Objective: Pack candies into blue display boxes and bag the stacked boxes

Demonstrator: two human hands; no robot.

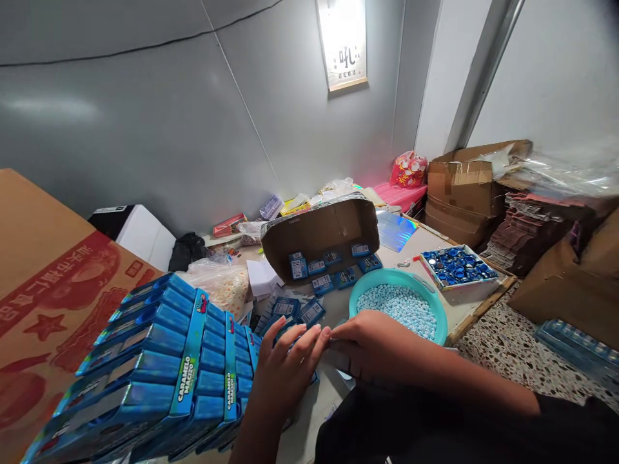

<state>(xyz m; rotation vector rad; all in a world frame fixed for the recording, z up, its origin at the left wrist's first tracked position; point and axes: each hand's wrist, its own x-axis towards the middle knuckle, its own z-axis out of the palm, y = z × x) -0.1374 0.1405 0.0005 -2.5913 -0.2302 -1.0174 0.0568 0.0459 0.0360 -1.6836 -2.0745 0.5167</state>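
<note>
My left hand [285, 374] and my right hand [372, 345] meet low in the middle, fingertips touching over something small and blue that they mostly hide. Just beyond the right hand stands a teal bowl [438, 309] full of small pale-blue candies [401, 306]. Stacks of blue "Caramelo Macizo" packs [159, 367] lie at the left, against my left wrist. Whether either hand grips the hidden item is unclear.
A tipped cardboard box [322, 235] holds several small blue boxes [333, 274]. A white tray of blue caps [457, 265] sits at the right. A large printed carton [43, 290] fills the left. Cartons [464, 187] and stacked goods stand on the speckled floor [507, 354].
</note>
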